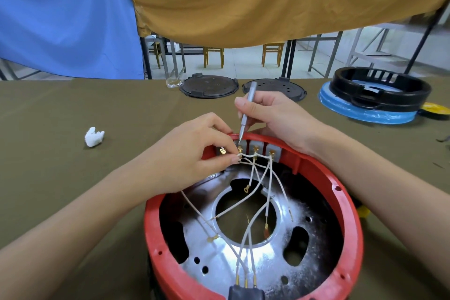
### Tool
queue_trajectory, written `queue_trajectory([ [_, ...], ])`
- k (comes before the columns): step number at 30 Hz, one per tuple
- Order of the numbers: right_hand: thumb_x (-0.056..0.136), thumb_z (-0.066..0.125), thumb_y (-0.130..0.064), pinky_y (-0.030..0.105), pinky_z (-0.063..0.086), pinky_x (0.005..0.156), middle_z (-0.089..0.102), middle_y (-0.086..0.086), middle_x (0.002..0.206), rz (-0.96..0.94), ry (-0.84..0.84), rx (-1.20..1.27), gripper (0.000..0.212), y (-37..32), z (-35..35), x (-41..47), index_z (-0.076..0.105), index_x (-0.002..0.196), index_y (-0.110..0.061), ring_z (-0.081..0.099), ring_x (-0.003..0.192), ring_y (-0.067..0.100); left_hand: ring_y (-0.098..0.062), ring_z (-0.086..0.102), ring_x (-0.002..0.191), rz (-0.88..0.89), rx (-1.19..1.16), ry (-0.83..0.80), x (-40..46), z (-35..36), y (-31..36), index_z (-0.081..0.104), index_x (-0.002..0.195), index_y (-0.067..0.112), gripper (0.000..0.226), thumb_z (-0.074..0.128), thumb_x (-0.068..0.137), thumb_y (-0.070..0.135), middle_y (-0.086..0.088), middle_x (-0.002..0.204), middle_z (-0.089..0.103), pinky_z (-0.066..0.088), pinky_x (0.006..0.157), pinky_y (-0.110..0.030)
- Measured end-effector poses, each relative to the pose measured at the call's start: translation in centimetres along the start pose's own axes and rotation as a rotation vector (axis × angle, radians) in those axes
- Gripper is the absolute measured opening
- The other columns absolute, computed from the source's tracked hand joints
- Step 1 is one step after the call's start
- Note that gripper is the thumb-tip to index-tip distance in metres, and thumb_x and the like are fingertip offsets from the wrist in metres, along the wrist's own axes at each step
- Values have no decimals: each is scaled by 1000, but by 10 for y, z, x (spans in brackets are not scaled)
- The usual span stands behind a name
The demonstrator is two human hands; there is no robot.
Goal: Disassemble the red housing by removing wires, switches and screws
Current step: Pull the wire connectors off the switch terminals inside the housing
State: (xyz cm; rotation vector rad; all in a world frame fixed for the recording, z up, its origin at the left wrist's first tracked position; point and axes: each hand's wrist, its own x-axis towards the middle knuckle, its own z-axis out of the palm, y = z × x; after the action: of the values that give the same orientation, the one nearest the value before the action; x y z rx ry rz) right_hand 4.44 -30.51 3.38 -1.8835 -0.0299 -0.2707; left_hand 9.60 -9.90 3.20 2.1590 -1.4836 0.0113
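I have the red housing (341, 202) lying open side up on the bench (73, 178), close in front of me, with its metal plate (219, 258) showing inside and a tangle of white wires (255, 178) running from the far wall down to a black plug block (246, 292) at the near rim. My right hand (275, 119) is clamped around a slim grey screwdriver (246, 112), its tip set down at the leftmost brass terminal (240, 148) of three on the grey switches (263, 151) against the far wall. My left hand (194, 151) pinches the wire right at that same terminal, fingers closed on it. From here I think I am working this first connector loose, though the tip is small in the view and I cannot tell whether it sits in a screw head or is prying at the tab. The main risk is a slip: the tip is just beside my left fingertips (235, 159), so if it skids off the brass it could jab them. Pulling on the wire instead of the connector could tear it from its crimp. The housing is not held down by either hand, so a hard push could also shift it across the bench.
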Motion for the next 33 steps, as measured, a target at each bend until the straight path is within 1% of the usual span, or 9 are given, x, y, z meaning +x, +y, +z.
queue_trajectory([
  [3, 98, 61, -34, 21, 52, 72, 67, -8, 74, -107, -25, -104, 21, -3, 2, -5, 68, 83, -20, 66, 72, 8, 1, 54, 105, -1, 6, -4, 0, 0, 1, 74, 95, 38, 19, 59, 87, 47, 18, 113, 52, 43, 96, -25],
  [6, 99, 61, -28, 23, 57, 70, 64, -8, 70, -163, 25, -118, 21, -8, 3, -6, 66, 85, -13, 65, 69, 11, 1, 54, 107, 3, 6, -4, 0, -1, 1, 74, 95, 38, 20, 58, 87, 48, 17, 115, 53, 43, 97, -26],
  [11, 99, 60, -23, 49, 54, 70, 58, 3, 69, -243, 41, -179, 29, -11, 6, -9, 62, 89, 4, 57, 66, 20, 0, 54, 108, 8, 11, 0, -1, -1, 1, 74, 95, 37, 20, 58, 88, 46, 16, 117, 54, 44, 98, -29],
  [14, 99, 60, -24, 51, 53, 70, 57, 4, 70, -242, 31, -169, 31, -11, 5, -8, 61, 89, 6, 55, 66, 22, 0, 53, 108, 15, 15, -8, -1, -2, 2, 73, 96, 37, 21, 56, 88, 47, 15, 118, 53, 43, 98, -29],
  [20, 96, 64, -35, 33, 52, 74, 62, -5, 70, -81, 0, -110, 29, -7, 4, 0, 66, 82, -10, 61, 68, 13, -1, 55, 104, 35, 14, -16, -1, -1, 4, 74, 96, 35, 15, 61, 90, 41, 15, 113, 52, 44, 96, -30],
  [22, 95, 65, -38, 28, 49, 68, 62, -5, 67, -8, -13, -78, 28, -5, 3, 3, 67, 80, -14, 60, 67, 12, -1, 55, 103, 38, 11, -20, -1, -1, 4, 73, 96, 36, 16, 61, 89, 41, 15, 113, 52, 44, 95, -28],
  [25, 95, 64, -38, 30, 44, 74, 60, -7, 64, 57, -41, -34, 28, -3, 3, 5, 66, 80, -14, 58, 72, 17, 0, 55, 103, 36, 9, -24, -1, -1, 3, 73, 96, 38, 16, 60, 88, 43, 17, 113, 51, 43, 94, -26],
  [27, 96, 63, -36, 33, 45, 77, 59, -7, 63, 57, -42, -13, 28, -3, 4, 5, 65, 80, -13, 57, 73, 18, 0, 55, 104, 31, 6, -24, -1, -1, 3, 73, 96, 39, 18, 59, 87, 45, 17, 113, 52, 43, 94, -24],
  [33, 100, 59, -33, 21, 52, 69, 61, -9, 69, -120, 18, -133, 29, -5, 2, -5, 65, 86, -9, 60, 67, 7, 4, 53, 107, 22, 16, -3, 0, -1, 0, 74, 94, 39, 14, 62, 88, 45, 18, 116, 54, 37, 94, -12],
])
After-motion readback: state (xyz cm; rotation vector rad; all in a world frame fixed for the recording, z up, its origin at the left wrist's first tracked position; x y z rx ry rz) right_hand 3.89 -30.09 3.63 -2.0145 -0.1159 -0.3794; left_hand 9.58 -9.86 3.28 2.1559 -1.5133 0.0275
